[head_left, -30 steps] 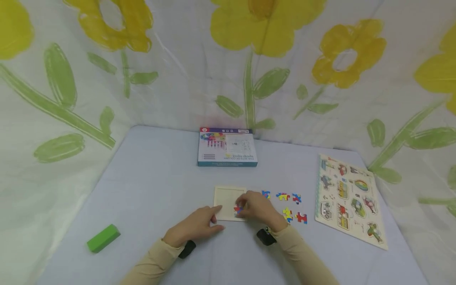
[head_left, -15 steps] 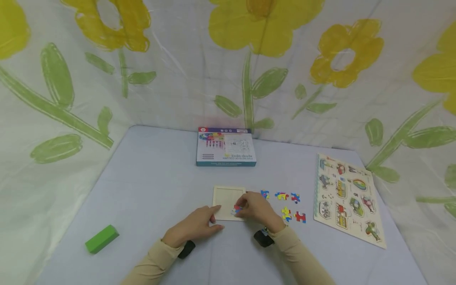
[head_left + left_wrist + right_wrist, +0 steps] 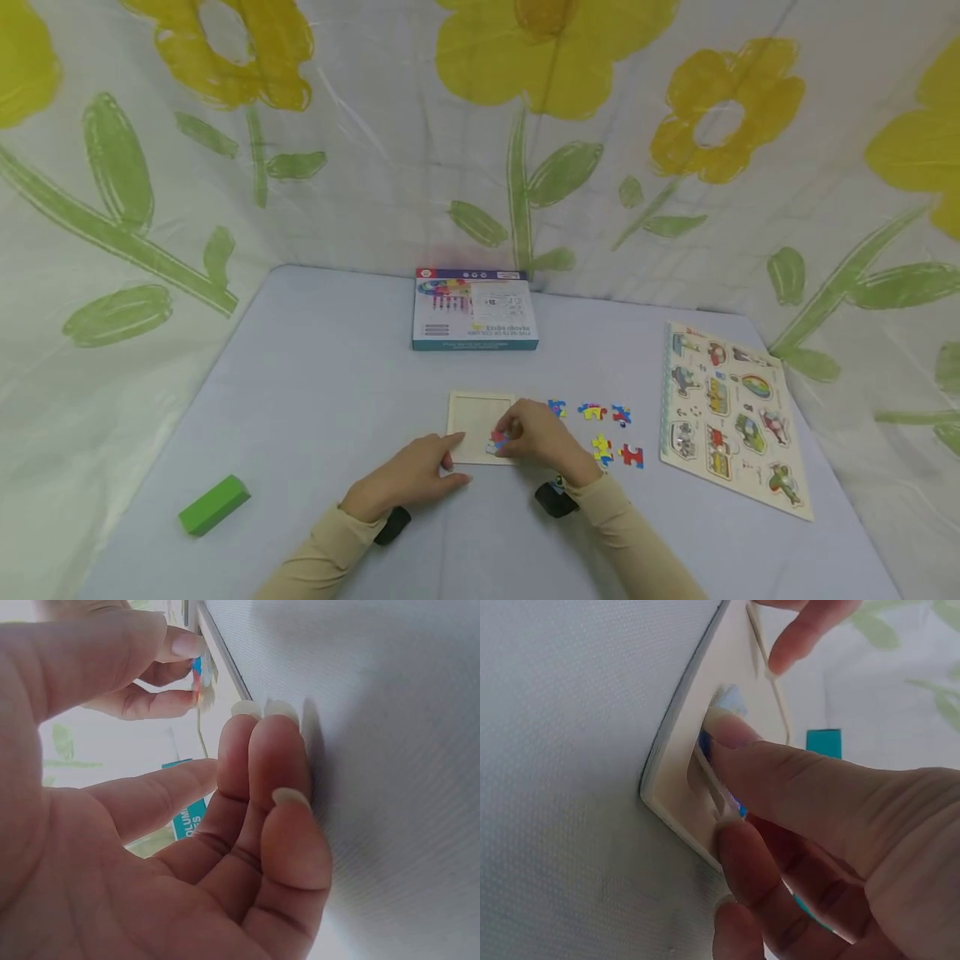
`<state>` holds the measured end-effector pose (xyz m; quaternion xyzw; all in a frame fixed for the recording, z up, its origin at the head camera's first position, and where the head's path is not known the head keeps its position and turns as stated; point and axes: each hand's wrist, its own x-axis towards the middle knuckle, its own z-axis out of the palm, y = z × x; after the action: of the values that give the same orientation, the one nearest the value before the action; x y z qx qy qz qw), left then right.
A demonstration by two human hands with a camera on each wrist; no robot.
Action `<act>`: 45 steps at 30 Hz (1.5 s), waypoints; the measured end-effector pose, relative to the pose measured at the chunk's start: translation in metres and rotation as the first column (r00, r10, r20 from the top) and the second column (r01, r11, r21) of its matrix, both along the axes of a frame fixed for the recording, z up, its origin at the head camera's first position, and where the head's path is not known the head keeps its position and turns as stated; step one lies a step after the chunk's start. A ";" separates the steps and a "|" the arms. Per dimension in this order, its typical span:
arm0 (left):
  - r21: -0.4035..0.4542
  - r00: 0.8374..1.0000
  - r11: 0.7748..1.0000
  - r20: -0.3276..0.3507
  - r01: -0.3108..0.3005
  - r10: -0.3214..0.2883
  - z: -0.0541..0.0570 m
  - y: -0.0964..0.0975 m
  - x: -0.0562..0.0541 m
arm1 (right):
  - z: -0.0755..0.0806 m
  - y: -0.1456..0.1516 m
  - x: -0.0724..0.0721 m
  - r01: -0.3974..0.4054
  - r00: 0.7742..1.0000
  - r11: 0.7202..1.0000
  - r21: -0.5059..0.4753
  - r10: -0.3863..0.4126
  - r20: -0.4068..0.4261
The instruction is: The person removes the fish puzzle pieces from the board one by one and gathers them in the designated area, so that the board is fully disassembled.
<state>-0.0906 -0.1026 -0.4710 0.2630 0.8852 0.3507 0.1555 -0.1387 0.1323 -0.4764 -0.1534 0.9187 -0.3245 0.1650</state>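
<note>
A shallow wooden puzzle tray (image 3: pixel 472 414) lies on the table in the head view. My right hand (image 3: pixel 546 439) pinches a red and blue jigsaw piece (image 3: pixel 496 442) between thumb and fingers over the tray's near right corner. In the right wrist view the piece (image 3: pixel 731 699) stands tilted at the tray's rim, mostly covered by the thumb. My left hand (image 3: pixel 408 477) touches the tray's left edge with a straight index finger. In the left wrist view its other fingers (image 3: pixel 277 765) bend loosely beside the tray, holding nothing.
Several loose jigsaw pieces (image 3: pixel 602 450) lie right of the tray. Farther right is a wooden picture board (image 3: pixel 731 417). A boxed set (image 3: pixel 475 312) lies behind the tray, and a green block (image 3: pixel 214 505) at the left. A flowered curtain (image 3: pixel 375 183) hangs behind the table.
The piece in my right hand has turned and shifted slightly, showing more light blue on its near side. My left hand keeps its place on the tray's edge.
</note>
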 end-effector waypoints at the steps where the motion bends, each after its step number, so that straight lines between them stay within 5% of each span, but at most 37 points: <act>1: 0.000 1.000 1.000 0.001 0.000 0.000 0.000 0.000 0.000 | 0.000 0.000 0.000 0.002 1.000 1.000 -0.004 -0.002 0.009; 12: -0.003 1.000 1.000 0.006 0.012 -0.012 -0.003 0.000 -0.003 | 0.001 0.002 0.000 0.037 0.998 0.999 -0.008 -0.036 0.057; 22: -0.022 1.000 0.999 0.000 0.025 -0.025 -0.002 -0.001 -0.003 | 0.004 0.017 0.001 -0.027 1.000 0.995 -0.099 0.028 0.012; 30: -0.047 0.998 0.998 0.043 -0.037 0.039 -0.006 -0.005 -0.003 | 0.029 0.109 0.017 -0.015 0.999 0.995 -0.100 0.018 0.029; 36: -0.050 0.996 0.997 0.065 -0.054 0.057 -0.004 -0.007 -0.002 | 0.026 0.179 0.049 0.025 0.982 0.999 -0.047 -0.016 0.186; 41: -0.031 0.997 0.999 0.055 -0.044 0.045 -0.003 -0.007 -0.001 | 0.015 0.196 0.061 0.089 0.984 0.996 -0.020 -0.085 0.158; 45: -0.016 0.998 0.999 0.047 -0.029 0.029 -0.005 -0.007 -0.002 | 0.012 0.189 0.066 0.220 0.971 0.968 0.123 -0.229 0.065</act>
<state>-0.0925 -0.1100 -0.4758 0.2407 0.8877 0.3523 0.1731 -0.0727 0.3212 -0.4643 -0.0255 0.9401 -0.2933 0.1717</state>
